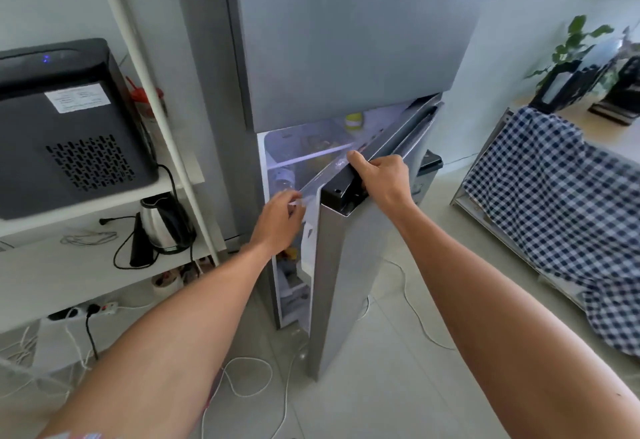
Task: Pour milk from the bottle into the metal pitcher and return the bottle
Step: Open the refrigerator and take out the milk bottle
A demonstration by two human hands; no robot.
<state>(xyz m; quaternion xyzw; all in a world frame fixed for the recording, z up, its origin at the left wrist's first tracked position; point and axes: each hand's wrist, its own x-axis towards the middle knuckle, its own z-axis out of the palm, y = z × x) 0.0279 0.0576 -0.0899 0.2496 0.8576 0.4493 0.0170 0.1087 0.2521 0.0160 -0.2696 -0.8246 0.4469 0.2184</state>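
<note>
A grey fridge (346, 40) stands ahead with its lower door (346, 265) partly swung out. My right hand (381, 179) is closed over the top edge of that door. My left hand (277, 227) reaches into the gap at the door's inner edge, its fingers curled near something pale and blurred; I cannot tell what it touches. A clear bottle shape (284, 179) shows on a lit shelf just behind that hand. No metal pitcher is in view.
A white shelf unit (104, 265) at the left holds a black appliance (69, 127) and a steel kettle (162, 224). White cables (249, 379) lie on the tiled floor near the fridge. A table with checked cloth (547, 213) stands at the right.
</note>
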